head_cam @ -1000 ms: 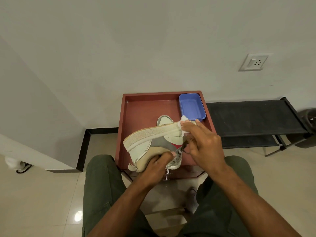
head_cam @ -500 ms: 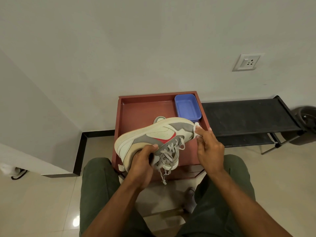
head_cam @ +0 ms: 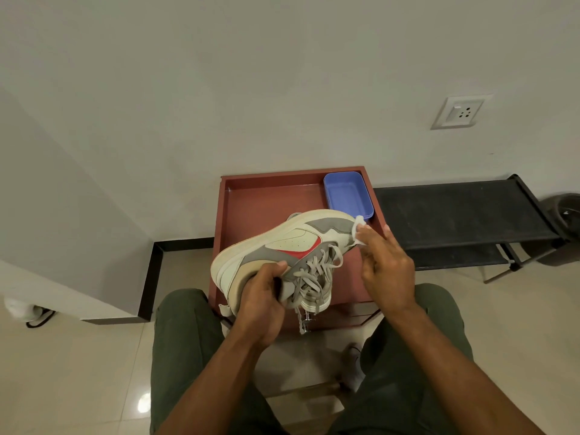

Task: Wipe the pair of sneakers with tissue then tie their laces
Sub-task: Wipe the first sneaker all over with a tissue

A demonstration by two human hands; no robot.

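The tray's (head_cam: 238, 215) back-left floor lies bare, open to a hand from above. A blue tub (head_cam: 347, 196) fills the back-right corner. The sneaker (head_cam: 282, 246), tilted and gripped by the left hand (head_cam: 260, 306), covers the tray's middle and front; the right hand (head_cam: 384, 271) with tissue (head_cam: 358, 227) blocks the right edge. Raised rims wall the back and sides. A black rack (head_cam: 452, 208) stands right of the tray.

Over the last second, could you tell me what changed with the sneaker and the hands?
The left hand turned the sneaker from sole-up to side-up. The right hand slid the tissue from the sole to the toe. The blue tray stayed put.
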